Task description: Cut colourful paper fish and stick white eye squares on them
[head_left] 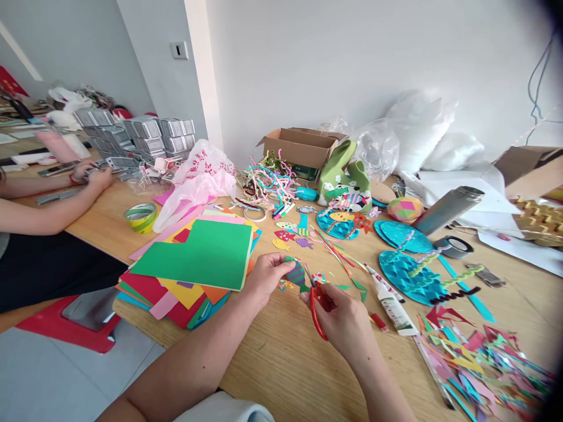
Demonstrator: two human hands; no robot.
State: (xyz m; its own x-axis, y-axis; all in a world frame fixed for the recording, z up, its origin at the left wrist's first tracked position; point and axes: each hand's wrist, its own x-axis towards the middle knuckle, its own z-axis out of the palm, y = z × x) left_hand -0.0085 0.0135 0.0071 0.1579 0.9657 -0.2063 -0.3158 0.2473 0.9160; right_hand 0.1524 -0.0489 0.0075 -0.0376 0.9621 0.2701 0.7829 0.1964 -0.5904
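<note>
Striped fish (296, 274) held above the desk (281, 357), pinched between thumb and fingers of the left hand (268, 276); long axis slants from upper left, at that thumb, to lower right, green end pointing down toward the right hand (345, 313). Right hand closed round the red handles of the scissors (314, 302), blades pointing up and away just beside the fish, contact unclear. Paper stack (209, 252) at left, small cutouts (284, 235) beyond, paper strips (341, 256) and glue (394, 309) right, the right hand partly blocking the near-right side.

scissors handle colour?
The scissors' handles are red, best seen in the head view.
</note>
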